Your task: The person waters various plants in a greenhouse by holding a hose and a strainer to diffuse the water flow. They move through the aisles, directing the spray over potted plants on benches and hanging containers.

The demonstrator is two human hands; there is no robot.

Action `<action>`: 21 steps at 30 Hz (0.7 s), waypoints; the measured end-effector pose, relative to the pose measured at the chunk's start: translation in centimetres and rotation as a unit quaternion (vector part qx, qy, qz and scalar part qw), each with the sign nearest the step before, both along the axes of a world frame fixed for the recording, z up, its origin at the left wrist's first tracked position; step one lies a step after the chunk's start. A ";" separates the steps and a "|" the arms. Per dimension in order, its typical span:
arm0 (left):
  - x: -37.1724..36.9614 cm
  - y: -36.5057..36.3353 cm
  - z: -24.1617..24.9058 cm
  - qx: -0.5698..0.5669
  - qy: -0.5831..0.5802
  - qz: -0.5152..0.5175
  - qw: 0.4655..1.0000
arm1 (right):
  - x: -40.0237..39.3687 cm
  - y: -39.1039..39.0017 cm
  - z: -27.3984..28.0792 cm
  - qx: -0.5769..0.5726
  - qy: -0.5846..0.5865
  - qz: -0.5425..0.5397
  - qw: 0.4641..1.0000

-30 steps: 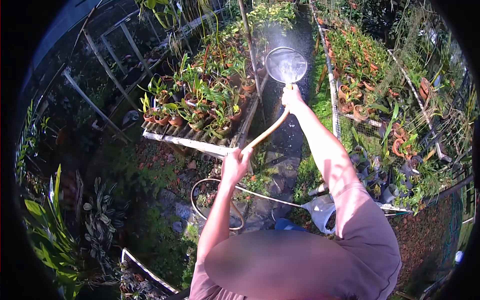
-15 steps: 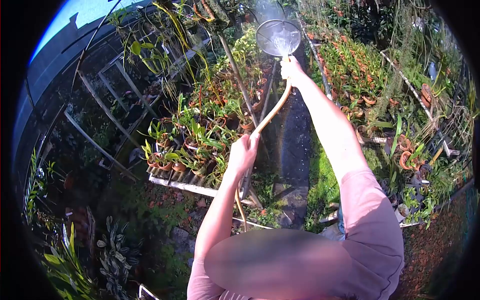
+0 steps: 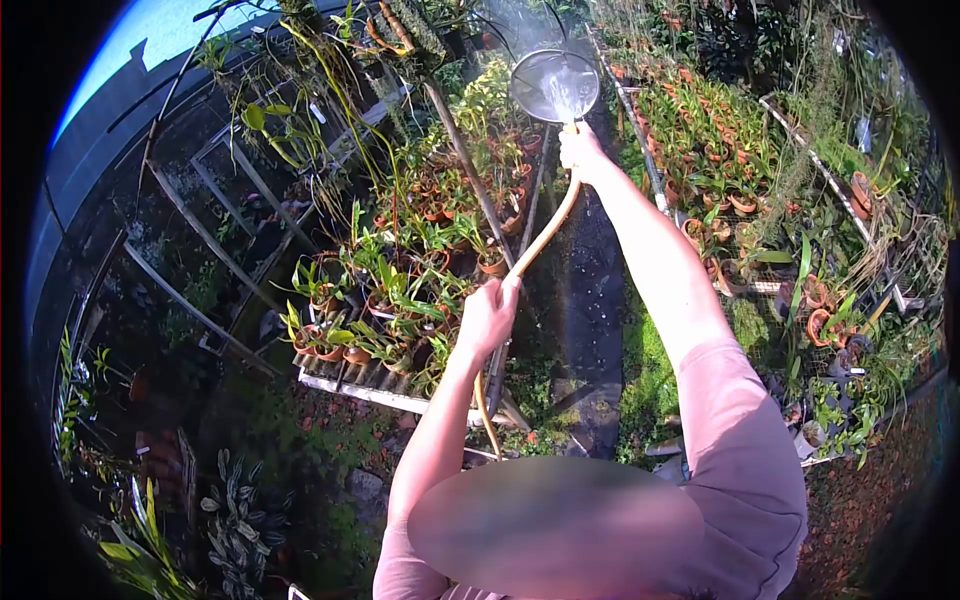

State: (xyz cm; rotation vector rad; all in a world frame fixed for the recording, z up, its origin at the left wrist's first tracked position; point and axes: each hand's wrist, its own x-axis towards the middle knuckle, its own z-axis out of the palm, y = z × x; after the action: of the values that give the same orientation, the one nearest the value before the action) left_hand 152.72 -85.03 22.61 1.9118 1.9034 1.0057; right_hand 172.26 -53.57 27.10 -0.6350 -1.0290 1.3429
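My right hand (image 3: 582, 152) is stretched far forward and closed around the front end of a tan hose (image 3: 548, 232). Just beyond it, water (image 3: 568, 88) sprays out in front of a round, dark-rimmed mesh hoop (image 3: 514, 84); how the hoop is attached cannot be made out. Lower down, my left hand (image 3: 488, 318) grips the same hose, beside the potted plants (image 3: 400, 285) on the left bench. From there the hose hangs down past my left forearm.
A dark path (image 3: 592, 330) runs between the left bench (image 3: 370, 392) and rows of potted plants (image 3: 715, 150) on the right. A slanting pole (image 3: 465, 150) and hanging roots stand at the left. Metal frames (image 3: 205, 235) lie farther left.
The hoop and my right hand sit slightly lower in view, with the hoop tilted a little differently. The surroundings have shifted slightly. Both hands still hold the hose.
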 end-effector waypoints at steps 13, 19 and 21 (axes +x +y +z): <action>-0.3 1.5 -0.1 0.000 -0.004 -0.008 1.000 | 0.0 0.6 0.2 -0.002 -0.028 -0.021 0.999; -0.3 1.6 -0.6 0.002 -0.018 -0.001 1.000 | -0.6 0.6 0.7 0.007 -0.060 0.000 0.998; -0.3 1.6 -1.0 0.007 -0.031 -0.001 0.999 | -0.5 0.5 0.8 0.010 -0.066 0.016 0.998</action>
State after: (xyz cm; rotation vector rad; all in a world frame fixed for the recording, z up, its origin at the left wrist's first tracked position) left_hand 152.37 -83.46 21.63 1.8678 1.8637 1.0673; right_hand 171.72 -53.06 27.86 -0.7025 -1.1609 1.3305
